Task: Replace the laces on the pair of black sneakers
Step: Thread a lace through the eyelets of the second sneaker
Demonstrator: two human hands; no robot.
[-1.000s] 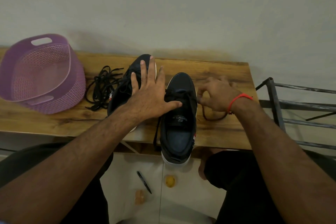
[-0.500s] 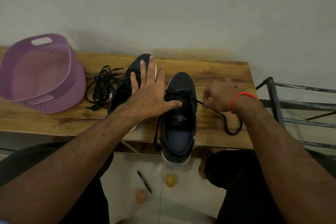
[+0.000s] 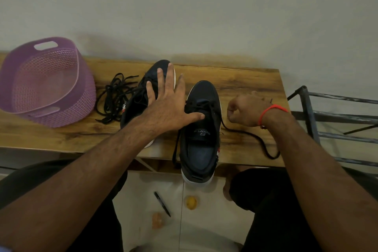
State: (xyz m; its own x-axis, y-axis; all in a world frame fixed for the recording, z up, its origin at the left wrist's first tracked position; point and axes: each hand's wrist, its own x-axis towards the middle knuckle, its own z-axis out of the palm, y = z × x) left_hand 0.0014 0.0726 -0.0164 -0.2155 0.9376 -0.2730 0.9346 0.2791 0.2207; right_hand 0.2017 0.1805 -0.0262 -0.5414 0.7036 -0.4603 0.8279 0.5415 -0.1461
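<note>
The right-hand sneaker (image 3: pixel 201 129) is being steadied on the tabletop (image 3: pixel 51 137), heel overhanging the near edge, by the flat, spread left hand (image 3: pixel 167 108). Its lace (image 3: pixel 255 139) is being pinched by the right hand (image 3: pixel 245 109). The second sneaker (image 3: pixel 139 98) is being partly covered; spare laces (image 3: pixel 114 98) are lying beside it.

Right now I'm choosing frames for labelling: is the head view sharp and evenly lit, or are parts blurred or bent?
Head view: soft, dim indoor light, no glare; the purple basket looks slightly smeared; the wooden table edge bows from wide-angle distortion; the right sneaker and its lace read fairly clearly; floor items beneath are soft.
</note>
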